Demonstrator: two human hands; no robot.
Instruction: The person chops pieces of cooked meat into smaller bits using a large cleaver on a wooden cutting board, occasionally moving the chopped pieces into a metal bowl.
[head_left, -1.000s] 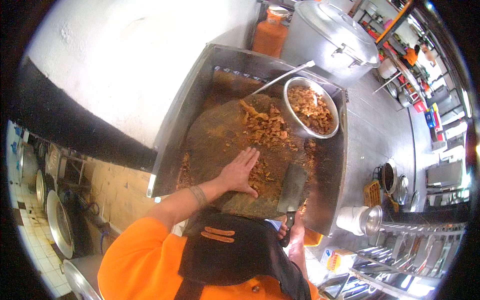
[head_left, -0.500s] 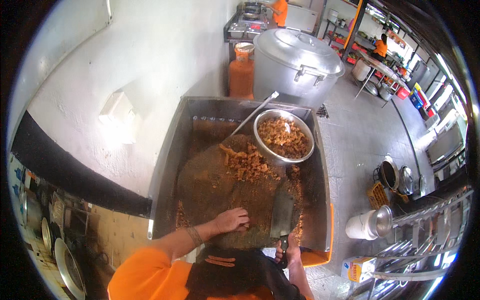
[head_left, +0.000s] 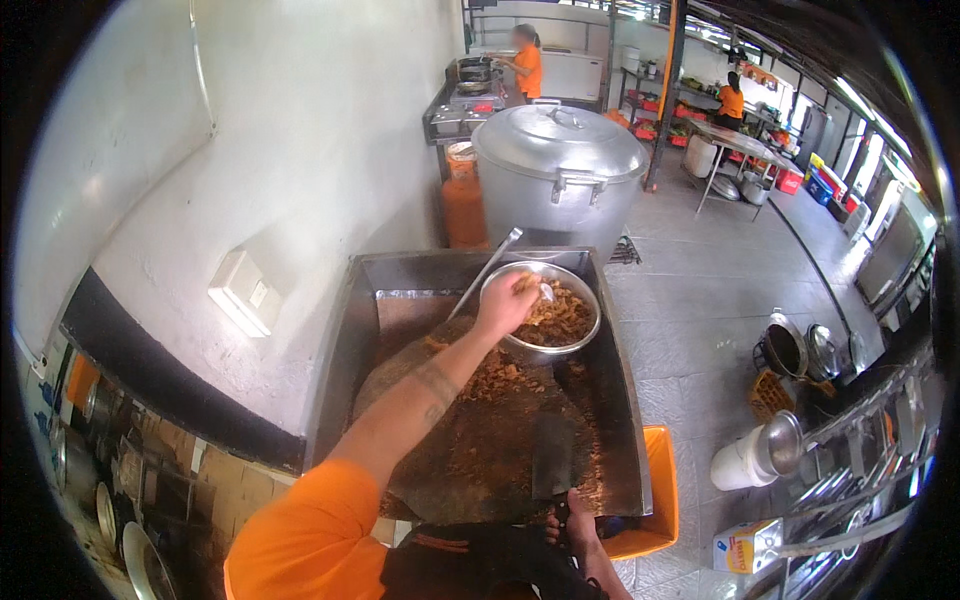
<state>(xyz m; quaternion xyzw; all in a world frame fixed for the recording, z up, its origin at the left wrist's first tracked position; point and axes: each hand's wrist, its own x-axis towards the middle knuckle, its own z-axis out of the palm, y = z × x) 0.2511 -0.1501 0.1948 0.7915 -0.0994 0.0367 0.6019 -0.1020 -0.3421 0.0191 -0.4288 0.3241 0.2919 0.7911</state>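
Observation:
My left hand reaches over a round steel bowl heaped with brown chopped pieces that look like meat. Its fingers are closed around some of these pieces at the bowl's left side. At the near edge of a round, dark chopping block, my right hand grips the black handle of a cleaver. The broad blade lies flat over the right part of the block, pointing away from me. Loose chopped bits lie on the block near the bowl.
A metal trough surrounds the block, and a long metal rod leans at its far side. Behind stand a large lidded pot and an orange gas cylinder. An orange bin is at right. Two people work farther off.
My left hand has moved from the near part of the block up to the bowl and closed on pieces there. The right hand still holds the cleaver. The view has tilted up.

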